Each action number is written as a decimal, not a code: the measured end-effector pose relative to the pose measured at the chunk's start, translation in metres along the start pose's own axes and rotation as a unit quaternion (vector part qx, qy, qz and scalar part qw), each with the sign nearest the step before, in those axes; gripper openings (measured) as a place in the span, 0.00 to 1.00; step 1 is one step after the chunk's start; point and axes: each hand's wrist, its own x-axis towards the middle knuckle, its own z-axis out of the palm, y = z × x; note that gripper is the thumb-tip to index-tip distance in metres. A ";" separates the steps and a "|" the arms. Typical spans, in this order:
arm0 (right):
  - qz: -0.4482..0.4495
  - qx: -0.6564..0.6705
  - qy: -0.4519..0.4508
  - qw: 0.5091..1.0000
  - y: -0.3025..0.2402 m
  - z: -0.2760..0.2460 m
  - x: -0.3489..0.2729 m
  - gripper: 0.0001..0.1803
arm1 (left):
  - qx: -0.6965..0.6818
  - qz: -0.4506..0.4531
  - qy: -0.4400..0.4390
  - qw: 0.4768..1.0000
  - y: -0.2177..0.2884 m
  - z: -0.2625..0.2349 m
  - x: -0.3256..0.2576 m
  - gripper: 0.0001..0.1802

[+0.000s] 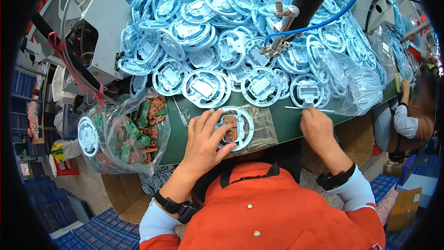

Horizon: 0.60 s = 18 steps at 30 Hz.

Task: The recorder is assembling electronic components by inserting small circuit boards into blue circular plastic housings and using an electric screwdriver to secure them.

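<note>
A light-blue plastic steering-wheel-shaped part (250, 124) lies on the green table in front of me. A brown circuit board (232, 134) sits in its middle. Over its left side reaches my left hand (203, 141), fingers stretched and apart, with the index finger at the board and the thumb at the near rim. My right hand (318, 132) is off to the right with curled fingers, near a thin pale stick (309, 109) and another wheel part (307, 91). Whatever its fingertips may pinch is hidden.
Behind rises a big heap of the same blue parts (199, 11). A plastic bag of circuit boards (133, 129) sits left; a screwdriver (180, 112) and small screws lie beside it. Overhead hangs a metal-fitted tool (280, 41) with a blue hose. A co-worker (416, 115) is at right.
</note>
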 end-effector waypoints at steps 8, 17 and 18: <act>-0.048 -0.057 -0.018 0.997 0.018 0.007 0.011 0.02 | 0.032 -0.029 -0.043 0.998 0.014 -0.003 0.010 0.41; -0.107 0.149 0.011 0.983 -0.023 -0.010 0.044 0.07 | -0.005 -0.061 0.022 0.998 0.011 0.014 0.002 0.40; -0.094 0.162 0.009 0.982 -0.023 -0.010 0.043 0.08 | -0.034 -0.062 0.050 0.996 0.010 0.018 0.001 0.39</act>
